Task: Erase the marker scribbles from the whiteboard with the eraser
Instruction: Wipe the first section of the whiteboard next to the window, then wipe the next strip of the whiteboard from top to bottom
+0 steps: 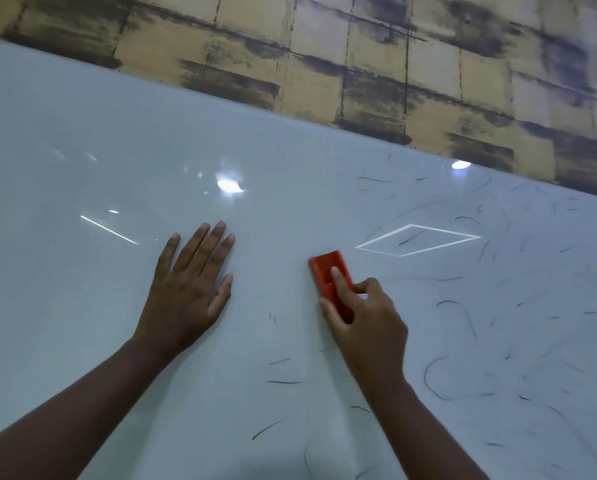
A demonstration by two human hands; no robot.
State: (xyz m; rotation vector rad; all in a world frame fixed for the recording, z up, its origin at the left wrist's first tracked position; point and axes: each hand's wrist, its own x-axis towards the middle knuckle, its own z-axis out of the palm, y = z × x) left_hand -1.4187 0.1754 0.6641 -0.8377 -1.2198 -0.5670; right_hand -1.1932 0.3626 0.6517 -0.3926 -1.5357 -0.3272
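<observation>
A glossy whiteboard (82,133) fills most of the view. My right hand (366,317) grips a red eraser (326,268) and holds it against the board near the middle, index finger lying along its back. Thin dark marker scribbles (459,317) are scattered over the board's right half, with a few short strokes (283,381) below the eraser. My left hand (189,285) rests flat on the board to the left of the eraser, fingers straight and spread.
The board's upper edge runs diagonally from upper left to right. Behind it is a wall with tan and dark brick-pattern paper (394,64). Ceiling lights reflect on the board, among them a bright diamond outline (418,240).
</observation>
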